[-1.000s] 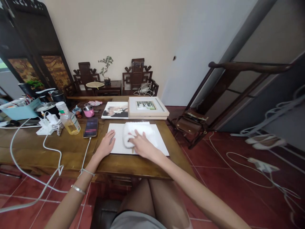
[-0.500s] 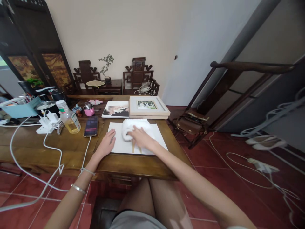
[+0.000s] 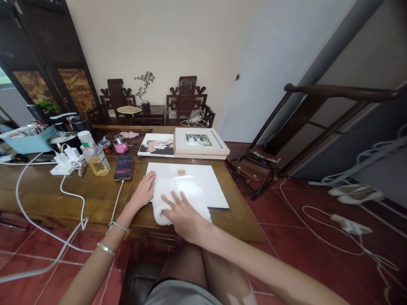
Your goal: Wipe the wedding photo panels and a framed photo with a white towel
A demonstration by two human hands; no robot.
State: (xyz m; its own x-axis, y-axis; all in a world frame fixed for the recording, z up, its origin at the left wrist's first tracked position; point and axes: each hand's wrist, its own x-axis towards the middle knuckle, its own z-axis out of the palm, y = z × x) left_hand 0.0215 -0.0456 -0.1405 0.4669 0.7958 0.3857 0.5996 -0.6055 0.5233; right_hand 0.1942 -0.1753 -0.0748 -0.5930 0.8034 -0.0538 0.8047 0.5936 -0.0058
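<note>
A flat white board [image 3: 211, 182] lies on the wooden table [image 3: 241, 220], with a small gold-brown mark [image 3: 181, 172] showing near its far edge. My left hand [image 3: 144, 191] rests on the board's left edge, fingers stretched out and holding nothing. Under my right hand [image 3: 184, 215] is a fluffy white cloth [image 3: 187, 186]; the spread fingers press on it and grip its near part. The cloth covers the board's near left portion and hangs over the table's front edge.
Behind the board lie a picture panel [image 3: 155, 148] and a framed photo [image 3: 219, 144]. Left of it are a phone [image 3: 123, 166] on a charging cable, a bottle [image 3: 97, 159], a power strip [image 3: 65, 163] and a pink cup [image 3: 120, 145]. A chair [image 3: 263, 144] stands to the right.
My right hand has pulled the cloth toward me, from the board's far part to its near edge, and the cloth now lies more spread. My left hand stays on the board's edge.
</note>
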